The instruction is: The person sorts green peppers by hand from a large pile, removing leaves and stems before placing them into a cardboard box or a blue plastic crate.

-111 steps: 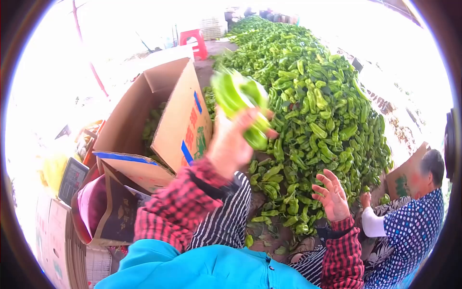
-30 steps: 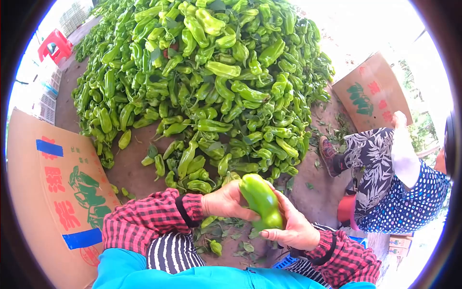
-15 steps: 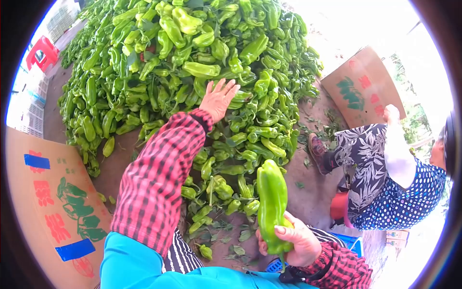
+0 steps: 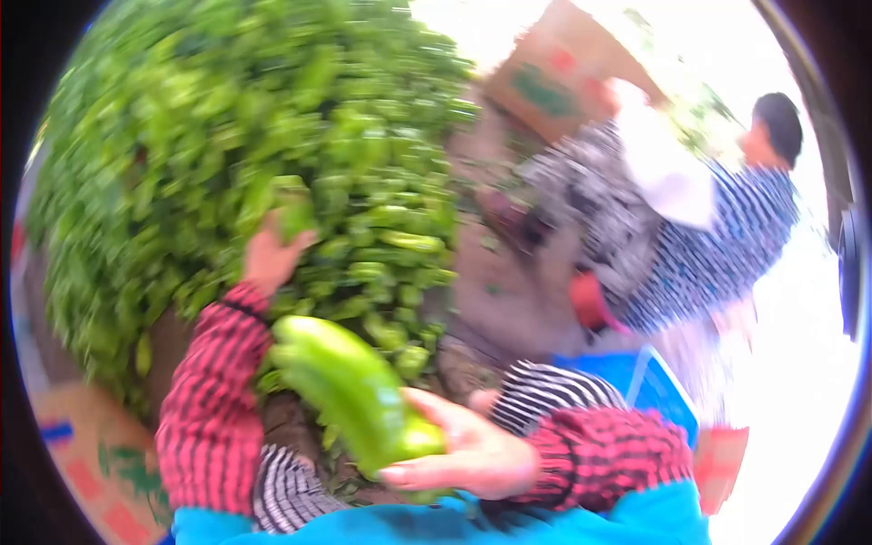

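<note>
A large, long green pepper (image 4: 341, 386) is in my right hand (image 4: 477, 454), tilted to the left in front of my lap, with my thumb and fingers closed around its thick end. At the front of the big heap of green peppers (image 4: 209, 118), my left hand (image 4: 272, 256) is closed on a smaller green pepper (image 4: 293, 211). Motion blur softens this hand and the heap. Both forearms wear red-and-black checked sleeves.
A co-worker (image 4: 699, 227) sits to the right, beside a printed cardboard box (image 4: 563, 68). Close to my right knee stands a blue crate (image 4: 661, 391). Another printed cardboard box (image 4: 100, 454) is at lower left.
My view has swung to the right. My left hand, spread flat on the heap before, now grips a pepper. The pepper in my right hand has tipped from upright to leaning left.
</note>
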{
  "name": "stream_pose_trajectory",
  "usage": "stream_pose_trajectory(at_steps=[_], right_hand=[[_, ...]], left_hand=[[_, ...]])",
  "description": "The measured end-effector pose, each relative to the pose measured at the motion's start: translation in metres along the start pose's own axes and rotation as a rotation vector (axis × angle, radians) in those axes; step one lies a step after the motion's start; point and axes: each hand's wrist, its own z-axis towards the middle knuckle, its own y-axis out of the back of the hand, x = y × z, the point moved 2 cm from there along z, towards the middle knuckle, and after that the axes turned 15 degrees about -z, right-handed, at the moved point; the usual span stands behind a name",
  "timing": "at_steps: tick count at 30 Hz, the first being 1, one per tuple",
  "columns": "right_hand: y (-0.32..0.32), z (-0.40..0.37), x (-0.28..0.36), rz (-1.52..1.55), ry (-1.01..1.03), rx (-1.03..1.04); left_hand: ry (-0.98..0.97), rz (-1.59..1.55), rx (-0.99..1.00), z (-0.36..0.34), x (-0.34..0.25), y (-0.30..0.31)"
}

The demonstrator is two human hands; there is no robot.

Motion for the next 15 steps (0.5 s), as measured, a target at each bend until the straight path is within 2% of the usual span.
stream_pose_trajectory(at_steps=[2, 4, 6, 7, 8, 9, 10, 11, 12, 13, 14, 15], right_hand=[[-0.007, -0.006, 0.003, 0.071, 0.363, -0.028], [-0.011, -0.010, 0.005, 0.160, 0.550, -0.028], [-0.024, -0.026, 0.017, 0.278, 0.591, 0.070], [-0.029, -0.031, 0.016, 0.221, 0.712, 0.103], [-0.031, -0.035, 0.013, 0.167, 0.835, 0.148], [-0.038, -0.039, 0.018, 0.139, 0.968, 0.077], [-0.040, -0.048, 0.019, -0.014, 0.899, 0.168], [-0.042, -0.051, 0.017, -0.011, 0.962, 0.205], [-0.044, -0.053, 0.015, -0.008, 1.019, 0.246], [-0.044, -0.052, 0.014, -0.007, 1.013, 0.256], [-0.043, -0.052, 0.014, -0.064, 1.037, 0.245], [-0.042, -0.052, 0.014, -0.122, 1.063, 0.230]], left_hand=[[-0.036, -0.374, 0.088, 0.006, 0.005, -0.017], [0.153, -0.404, 0.047, -0.002, -0.021, -0.037], [0.037, -0.561, 0.306, -0.007, -0.055, -0.063], [0.002, -0.715, 0.435, -0.020, -0.091, -0.077], [-0.039, -0.736, 0.520, -0.029, -0.126, -0.094], [-0.126, -0.717, 0.668, -0.045, -0.168, -0.107], [-0.125, -0.727, 0.773, -0.067, -0.209, -0.121], [-0.288, -0.696, 0.853, -0.092, -0.245, -0.132], [-0.546, -0.668, 0.984, -0.116, -0.277, -0.138], [-0.382, -0.897, 1.251, -0.140, -0.291, -0.146], [-0.430, -0.859, 1.482, -0.152, -0.296, -0.156], [-0.439, -0.891, 1.513, -0.155, -0.293, -0.157]])
